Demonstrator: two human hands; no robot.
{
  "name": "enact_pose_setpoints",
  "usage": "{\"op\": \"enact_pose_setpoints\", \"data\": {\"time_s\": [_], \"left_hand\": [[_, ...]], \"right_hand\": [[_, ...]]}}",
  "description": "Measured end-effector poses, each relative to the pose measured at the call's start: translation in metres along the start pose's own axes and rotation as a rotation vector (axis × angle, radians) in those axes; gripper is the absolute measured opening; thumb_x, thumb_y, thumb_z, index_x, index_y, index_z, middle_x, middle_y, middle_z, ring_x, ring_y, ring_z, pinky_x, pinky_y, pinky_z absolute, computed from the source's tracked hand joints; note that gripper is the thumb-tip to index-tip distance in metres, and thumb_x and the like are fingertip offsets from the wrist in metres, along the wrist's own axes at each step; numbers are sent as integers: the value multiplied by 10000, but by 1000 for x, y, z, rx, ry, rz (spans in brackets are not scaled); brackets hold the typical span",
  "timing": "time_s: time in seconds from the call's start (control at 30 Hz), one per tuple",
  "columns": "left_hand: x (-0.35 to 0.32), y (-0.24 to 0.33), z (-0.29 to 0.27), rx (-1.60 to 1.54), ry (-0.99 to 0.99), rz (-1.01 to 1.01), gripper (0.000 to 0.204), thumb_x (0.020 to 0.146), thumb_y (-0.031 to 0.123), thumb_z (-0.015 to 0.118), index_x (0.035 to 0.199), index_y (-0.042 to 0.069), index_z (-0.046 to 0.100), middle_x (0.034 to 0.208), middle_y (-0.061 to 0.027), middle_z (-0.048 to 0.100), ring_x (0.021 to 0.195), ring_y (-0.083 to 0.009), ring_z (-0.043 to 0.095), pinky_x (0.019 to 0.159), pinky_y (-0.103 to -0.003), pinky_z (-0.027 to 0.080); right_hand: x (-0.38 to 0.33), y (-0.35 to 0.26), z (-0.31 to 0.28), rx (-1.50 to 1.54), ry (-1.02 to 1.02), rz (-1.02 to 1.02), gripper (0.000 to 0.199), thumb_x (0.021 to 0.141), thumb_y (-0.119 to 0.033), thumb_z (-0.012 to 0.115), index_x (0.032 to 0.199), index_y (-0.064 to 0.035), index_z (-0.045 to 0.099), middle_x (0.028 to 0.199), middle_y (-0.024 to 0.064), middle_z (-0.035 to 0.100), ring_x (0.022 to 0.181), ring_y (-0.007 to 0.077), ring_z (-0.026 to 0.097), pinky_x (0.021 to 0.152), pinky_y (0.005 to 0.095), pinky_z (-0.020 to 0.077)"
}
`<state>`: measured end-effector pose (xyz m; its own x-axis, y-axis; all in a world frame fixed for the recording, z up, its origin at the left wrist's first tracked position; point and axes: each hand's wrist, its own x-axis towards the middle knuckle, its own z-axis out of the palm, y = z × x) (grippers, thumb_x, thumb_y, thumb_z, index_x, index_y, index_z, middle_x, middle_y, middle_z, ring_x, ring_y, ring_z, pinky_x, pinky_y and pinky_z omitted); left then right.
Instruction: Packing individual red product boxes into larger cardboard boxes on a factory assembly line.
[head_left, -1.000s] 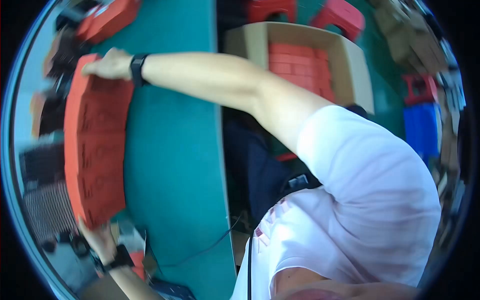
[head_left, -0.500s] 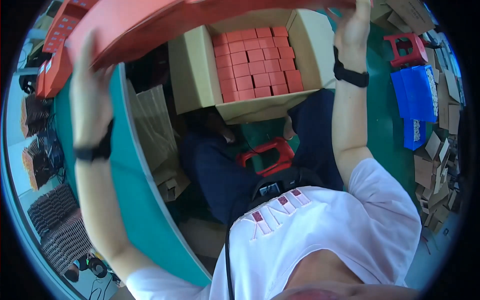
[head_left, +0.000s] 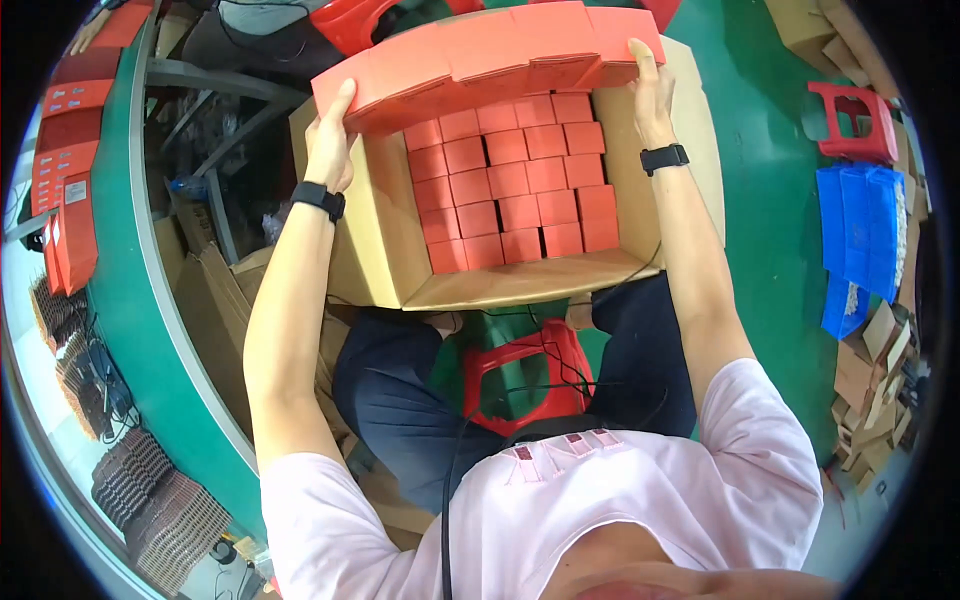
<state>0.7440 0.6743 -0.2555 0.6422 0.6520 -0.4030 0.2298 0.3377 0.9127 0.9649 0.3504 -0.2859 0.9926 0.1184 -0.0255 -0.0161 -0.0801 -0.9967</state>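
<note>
A row of several red boxes (head_left: 490, 48) is squeezed end to end between my two hands, above the far side of an open cardboard carton (head_left: 372, 240). My left hand (head_left: 332, 140) presses the row's left end, thumb on top. At the right end, my right hand (head_left: 652, 95) grips it the same way. Inside the carton, rows of small red boxes (head_left: 508, 180) stand packed side by side. The held row hides the carton's far edge.
A green table (head_left: 150, 330) runs along the left, with red boxes (head_left: 72, 225) and stacked dark trays (head_left: 155, 500) beyond. Blue bins (head_left: 860, 230), a red stool (head_left: 852, 120) and flattened cardboard (head_left: 870, 390) lie to the right. Another red stool (head_left: 530, 370) is between my legs.
The row of red boxes has come from the upper left to over the carton. My left hand moved right with it, and my view turned toward the carton.
</note>
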Motion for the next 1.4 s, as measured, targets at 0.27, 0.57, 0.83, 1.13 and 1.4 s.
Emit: {"op": "enact_pose_setpoints", "data": {"time_s": [0.27,0.57,0.83,1.13,1.4], "left_hand": [[56,-47,25,120,-49,-45,794,778,476,746,1379,54,443,1454,-68,419,1392,-223,275,1146,-461,136],[128,-134,51,-343,427,173,465,789,72,768,1164,-83,539,1159,-131,628,1044,-216,586,945,-342,445],[120,-133,74,-840,176,-362,715,903,346,618,1420,-22,288,1471,-173,299,1364,-359,274,1139,-508,237],[-108,-64,76,-674,-363,-227,307,924,235,615,1197,107,559,1105,-49,652,1022,-189,621,887,-333,490],[-411,48,-40,-503,-634,280,686,910,359,617,1415,-20,349,1377,-265,456,1261,-399,477,1080,-502,356]], "right_hand": [[26,79,24,175,106,69,502,836,-438,624,1166,-60,593,1197,46,572,1123,191,491,938,453,392],[71,185,57,287,53,190,659,808,-419,670,1310,-35,481,1402,92,436,1321,199,344,1112,399,243],[26,132,68,1129,-191,895,1071,862,-406,648,1497,-175,-183,1571,192,-93,1395,529,99,1117,656,145],[-77,-10,15,1006,-171,1070,565,906,-218,630,1284,80,332,1311,312,430,1190,427,487,1024,503,429],[-365,-247,-68,789,-961,909,647,913,-339,554,1417,-4,323,1285,239,517,1031,321,616,876,427,518]]}}
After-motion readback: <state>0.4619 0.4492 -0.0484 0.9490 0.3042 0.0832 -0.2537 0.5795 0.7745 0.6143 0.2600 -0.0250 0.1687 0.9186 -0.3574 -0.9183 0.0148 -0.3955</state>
